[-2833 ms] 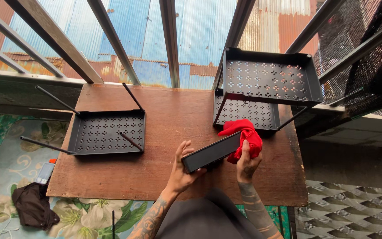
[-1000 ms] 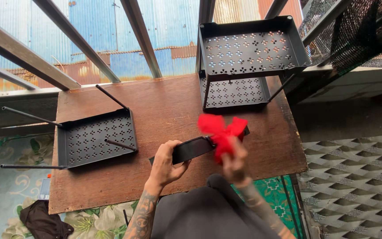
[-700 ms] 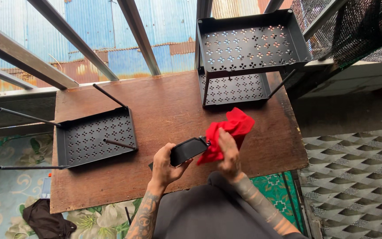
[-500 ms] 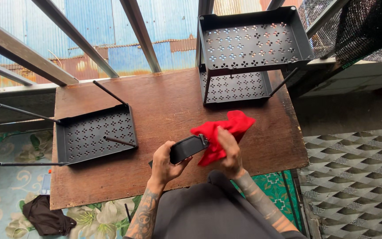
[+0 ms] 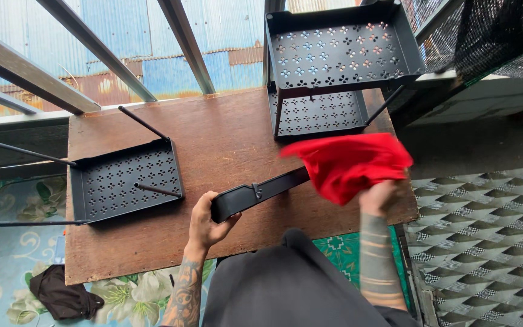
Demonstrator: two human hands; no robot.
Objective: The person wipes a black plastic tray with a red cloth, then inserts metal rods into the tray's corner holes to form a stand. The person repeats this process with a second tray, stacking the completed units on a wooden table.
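Note:
My left hand (image 5: 206,221) grips the near end of a black metal bar (image 5: 255,194), held just above the brown wooden table (image 5: 225,133). My right hand (image 5: 378,197) holds a red cloth (image 5: 346,163) spread out in the air over the bar's far end, which the cloth hides. A black perforated tray with thin legs sticking up (image 5: 125,181) lies upside down at the left of the table. A two-tier black perforated rack (image 5: 340,54) stands at the far right corner.
Grey metal window bars (image 5: 180,36) slope above the table's far edge. A dark rag (image 5: 62,297) lies on the flowered floor covering at the lower left. Patterned matting (image 5: 485,236) covers the floor to the right.
The red cloth was bunched against the bar's middle; now my right hand has swept it right and it has opened out over the bar's far end. More of the bar shows.

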